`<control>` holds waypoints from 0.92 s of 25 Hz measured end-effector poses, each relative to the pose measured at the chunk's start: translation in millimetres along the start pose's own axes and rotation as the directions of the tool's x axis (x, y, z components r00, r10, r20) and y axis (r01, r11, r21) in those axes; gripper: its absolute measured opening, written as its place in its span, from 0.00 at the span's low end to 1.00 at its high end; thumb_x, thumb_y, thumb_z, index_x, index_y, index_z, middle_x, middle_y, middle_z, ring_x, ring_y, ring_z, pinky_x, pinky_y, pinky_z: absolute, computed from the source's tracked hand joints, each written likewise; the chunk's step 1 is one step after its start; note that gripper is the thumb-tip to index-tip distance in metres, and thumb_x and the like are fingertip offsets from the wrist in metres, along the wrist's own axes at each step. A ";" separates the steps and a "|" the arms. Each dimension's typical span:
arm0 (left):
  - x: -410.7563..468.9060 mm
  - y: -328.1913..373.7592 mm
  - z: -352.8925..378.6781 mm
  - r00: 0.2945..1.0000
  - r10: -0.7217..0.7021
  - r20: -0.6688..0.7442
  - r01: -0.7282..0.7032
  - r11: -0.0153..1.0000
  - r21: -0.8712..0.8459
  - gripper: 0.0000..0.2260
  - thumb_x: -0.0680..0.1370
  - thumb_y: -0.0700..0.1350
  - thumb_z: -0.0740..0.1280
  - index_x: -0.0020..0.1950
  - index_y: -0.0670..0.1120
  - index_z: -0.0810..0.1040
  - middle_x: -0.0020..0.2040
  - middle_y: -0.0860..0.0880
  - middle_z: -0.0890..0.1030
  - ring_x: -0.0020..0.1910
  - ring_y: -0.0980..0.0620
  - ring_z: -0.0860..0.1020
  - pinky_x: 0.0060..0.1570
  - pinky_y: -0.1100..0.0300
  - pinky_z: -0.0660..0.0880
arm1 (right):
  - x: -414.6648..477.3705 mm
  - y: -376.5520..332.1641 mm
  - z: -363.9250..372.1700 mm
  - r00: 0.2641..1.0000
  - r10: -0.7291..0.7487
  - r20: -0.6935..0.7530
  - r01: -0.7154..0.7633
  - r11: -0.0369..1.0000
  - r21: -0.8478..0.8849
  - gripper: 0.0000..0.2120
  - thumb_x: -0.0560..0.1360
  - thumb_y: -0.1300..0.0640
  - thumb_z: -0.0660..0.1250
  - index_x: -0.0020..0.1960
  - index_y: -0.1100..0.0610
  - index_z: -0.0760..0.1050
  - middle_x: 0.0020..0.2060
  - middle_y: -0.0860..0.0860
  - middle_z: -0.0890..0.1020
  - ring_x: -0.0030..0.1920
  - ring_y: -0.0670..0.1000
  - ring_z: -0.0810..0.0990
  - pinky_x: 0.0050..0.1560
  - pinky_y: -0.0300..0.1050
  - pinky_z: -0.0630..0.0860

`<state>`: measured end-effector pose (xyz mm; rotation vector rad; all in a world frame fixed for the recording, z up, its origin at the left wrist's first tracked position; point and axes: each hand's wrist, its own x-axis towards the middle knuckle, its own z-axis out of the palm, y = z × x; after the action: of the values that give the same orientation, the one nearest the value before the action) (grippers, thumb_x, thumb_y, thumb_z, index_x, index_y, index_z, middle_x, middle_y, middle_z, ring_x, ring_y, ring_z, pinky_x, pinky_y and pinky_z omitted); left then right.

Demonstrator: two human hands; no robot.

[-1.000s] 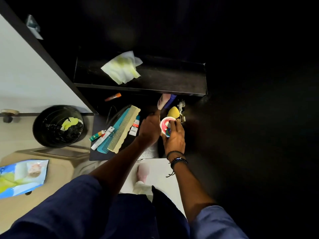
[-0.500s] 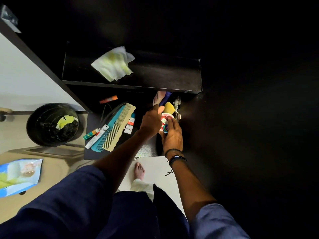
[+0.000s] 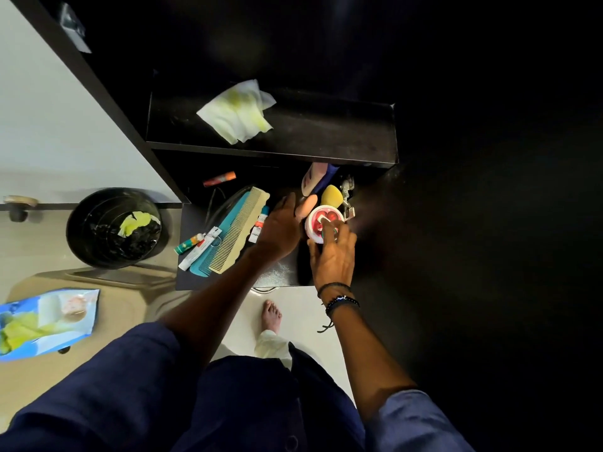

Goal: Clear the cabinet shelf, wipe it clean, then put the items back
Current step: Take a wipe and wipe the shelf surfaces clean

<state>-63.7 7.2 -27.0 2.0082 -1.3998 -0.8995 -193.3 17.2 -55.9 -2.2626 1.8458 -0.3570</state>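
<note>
The upper black shelf (image 3: 326, 132) holds only a crumpled white-and-yellow wipe (image 3: 236, 110). On the lower shelf (image 3: 280, 272) lie a teal comb (image 3: 213, 243), a beige comb (image 3: 239, 231), small tubes (image 3: 192, 244) and an orange-red tube (image 3: 219, 179). At its right end stand a pink bottle (image 3: 311, 179), a yellow sponge (image 3: 332, 195) and a round jar with a red-and-white lid (image 3: 318, 220). My right hand (image 3: 332, 259) grips the jar from the near side, one finger on the lid. My left hand (image 3: 277, 230) sits just left of it, fingertips against a peach item (image 3: 306, 203); its grip is hidden.
A black bin (image 3: 114, 228) with a used wipe stands on the floor at the left. A blue wipes pack (image 3: 45, 321) lies on the beige surface near me. A metal door hinge (image 3: 347, 197) sits right of the jar. My bare foot (image 3: 272, 316) is below the shelf.
My right hand has slid back off the jar's lid, so the lid shows more. My left hand has shifted left, away from the jar. The view has tilted slightly.
</note>
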 end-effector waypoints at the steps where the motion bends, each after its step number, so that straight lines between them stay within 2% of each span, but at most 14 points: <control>1: -5.7 -10.7 -6.3 0.999 -0.023 0.023 0.023 1.000 0.020 0.23 0.77 0.40 0.62 0.71 0.35 0.63 0.67 0.34 0.71 0.67 0.38 0.70 0.66 0.51 0.65 | -2.3 -6.9 1.0 0.999 -0.030 -0.009 0.030 1.000 -0.009 0.20 0.72 0.56 0.69 0.63 0.59 0.73 0.57 0.61 0.76 0.52 0.61 0.74 0.52 0.53 0.78; 4: -24.3 -56.1 -22.7 0.993 -0.114 -0.037 0.118 0.986 0.120 0.25 0.76 0.44 0.64 0.72 0.40 0.63 0.68 0.37 0.70 0.67 0.39 0.67 0.66 0.48 0.64 | -9.4 -33.8 13.7 0.991 -0.063 0.115 0.049 0.992 0.117 0.17 0.75 0.56 0.66 0.62 0.59 0.74 0.54 0.60 0.77 0.55 0.61 0.75 0.56 0.56 0.76; 7: -45.6 -99.1 -42.2 0.970 -0.237 -0.060 0.244 0.945 0.217 0.28 0.74 0.44 0.68 0.71 0.44 0.62 0.67 0.39 0.70 0.65 0.38 0.66 0.61 0.46 0.69 | -12.9 -62.4 33.7 0.944 -0.007 0.331 -0.084 0.962 0.259 0.20 0.76 0.53 0.66 0.65 0.61 0.71 0.56 0.60 0.77 0.59 0.60 0.75 0.58 0.54 0.74; 9: -55.8 -123.5 -51.9 0.955 -0.293 -0.050 0.296 0.916 0.272 0.28 0.73 0.43 0.69 0.70 0.44 0.63 0.65 0.39 0.70 0.64 0.38 0.67 0.58 0.46 0.71 | -6.9 -77.4 44.3 0.902 0.082 0.423 -0.203 0.947 0.250 0.22 0.76 0.50 0.66 0.65 0.61 0.71 0.57 0.60 0.78 0.60 0.59 0.75 0.59 0.51 0.72; 12: -62.9 -145.9 -61.6 0.945 -0.325 -0.026 0.315 0.890 0.331 0.26 0.73 0.44 0.69 0.69 0.43 0.64 0.65 0.38 0.70 0.64 0.39 0.67 0.58 0.47 0.70 | 8.1 -85.2 57.2 0.826 0.242 0.509 -0.355 0.925 0.136 0.23 0.76 0.44 0.64 0.61 0.62 0.72 0.58 0.60 0.77 0.61 0.60 0.75 0.60 0.50 0.71; 16: -66.8 -160.0 -69.2 0.939 -0.344 -0.027 0.332 0.878 0.346 0.25 0.75 0.44 0.67 0.70 0.45 0.64 0.66 0.40 0.68 0.64 0.40 0.65 0.57 0.46 0.71 | 15.5 -89.4 70.8 0.778 0.305 0.549 -0.381 0.924 0.026 0.23 0.77 0.45 0.62 0.62 0.62 0.70 0.61 0.60 0.75 0.63 0.60 0.73 0.62 0.49 0.69; 20: -59.2 -165.5 -72.9 0.936 -0.351 -0.029 0.340 0.877 0.340 0.23 0.76 0.44 0.66 0.69 0.45 0.65 0.64 0.40 0.69 0.63 0.40 0.67 0.56 0.46 0.73 | 12.2 -89.3 77.5 0.773 0.350 0.530 -0.447 0.892 0.063 0.17 0.77 0.49 0.64 0.58 0.62 0.73 0.58 0.59 0.77 0.61 0.59 0.75 0.60 0.47 0.71; 23: -51.2 -167.5 -71.5 0.940 -0.340 -0.017 0.326 0.885 0.333 0.20 0.75 0.45 0.67 0.65 0.43 0.69 0.61 0.40 0.71 0.59 0.40 0.71 0.51 0.50 0.74 | 9.5 -88.6 73.9 0.768 0.389 0.508 -0.504 0.857 0.105 0.15 0.75 0.49 0.66 0.54 0.60 0.76 0.54 0.58 0.81 0.58 0.59 0.78 0.55 0.45 0.74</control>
<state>78.2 113.4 -93.2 2.5588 -1.3189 -0.8967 -86.1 25.8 -98.7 -1.4973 1.8713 0.0574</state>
